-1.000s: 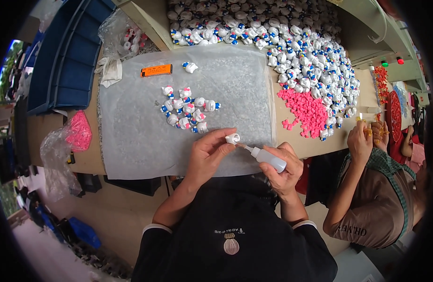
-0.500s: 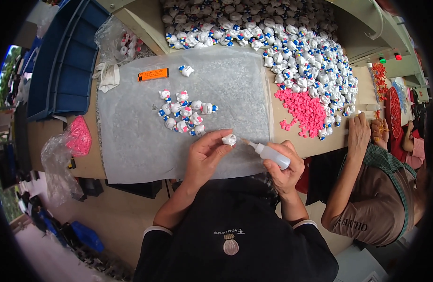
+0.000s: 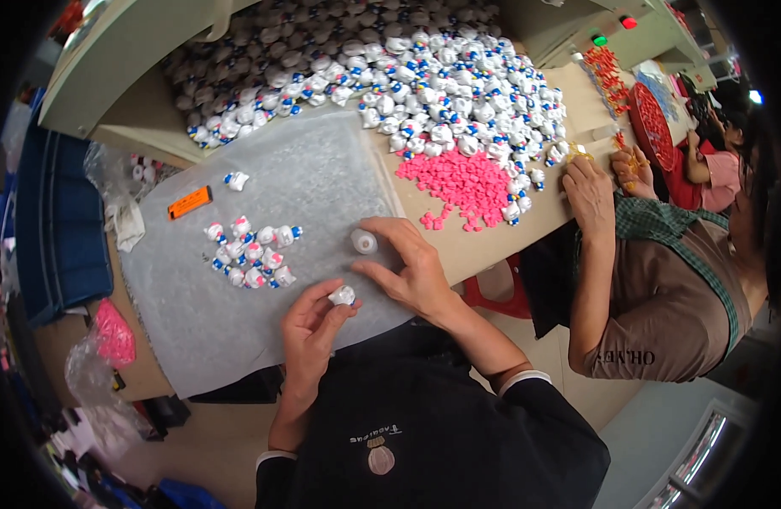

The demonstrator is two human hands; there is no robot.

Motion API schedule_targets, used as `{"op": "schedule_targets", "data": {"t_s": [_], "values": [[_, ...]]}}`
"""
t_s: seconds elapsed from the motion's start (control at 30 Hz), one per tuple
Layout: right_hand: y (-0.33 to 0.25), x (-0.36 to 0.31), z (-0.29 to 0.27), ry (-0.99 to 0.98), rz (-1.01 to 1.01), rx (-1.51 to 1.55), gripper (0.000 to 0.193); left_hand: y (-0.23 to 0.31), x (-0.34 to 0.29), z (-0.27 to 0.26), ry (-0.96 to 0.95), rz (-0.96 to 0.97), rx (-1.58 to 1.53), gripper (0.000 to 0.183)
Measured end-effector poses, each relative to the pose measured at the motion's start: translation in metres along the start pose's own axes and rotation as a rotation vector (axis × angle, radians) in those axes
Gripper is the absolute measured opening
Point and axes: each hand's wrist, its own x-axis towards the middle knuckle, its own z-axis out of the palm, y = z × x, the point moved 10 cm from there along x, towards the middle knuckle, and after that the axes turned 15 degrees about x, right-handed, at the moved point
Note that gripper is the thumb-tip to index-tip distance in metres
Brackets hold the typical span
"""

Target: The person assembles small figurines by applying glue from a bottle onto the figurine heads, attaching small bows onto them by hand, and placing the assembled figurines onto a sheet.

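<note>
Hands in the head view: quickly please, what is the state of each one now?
Left hand: closed on a small white figurine.
Right hand: fingers spread, curved around a small white bottle standing on the foam sheet.

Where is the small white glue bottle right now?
In the head view the glue bottle stands upright on the grey foam sheet, just left of centre, under the right hand's fingertips, right of the small cluster of figurines.

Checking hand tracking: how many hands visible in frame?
4: the wearer's left hand holding a small white figure, right hand by the glue bottle; a co-worker's two hands at the bench's right. More may be hidden.
</note>
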Motion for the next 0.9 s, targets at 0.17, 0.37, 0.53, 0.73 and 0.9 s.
{"op": "schedule_targets", "data": {"t_s": [0.17, 0.37, 0.53, 0.73, 0.9], "values": [[-0.005, -0.015, -0.065, 0.16, -0.047, -0.34, 0.017, 0.004, -0.002, 0.008, -0.041, -0.006, 0.035, 0.03], [0.006, -0.011, -0.081, 0.087, -0.009, -0.51, 0.011, 0.003, 0.004, 0.022, -0.061, -0.042, 0.11, 0.029], [0.008, -0.015, -0.091, 0.085, 0.116, -0.287, 0.01, 0.01, 0.003, 0.025, -0.058, -0.006, 0.105, 0.029], [-0.01, -0.017, -0.175, 0.534, 0.108, 0.104, 0.01, 0.009, 0.002, 0.027, -0.044, -0.03, 0.089, 0.03], [-0.042, -0.019, -0.202, 0.699, -0.074, 0.219, 0.013, 0.013, -0.001, 0.023, -0.01, 0.0, 0.093, 0.029]]}}
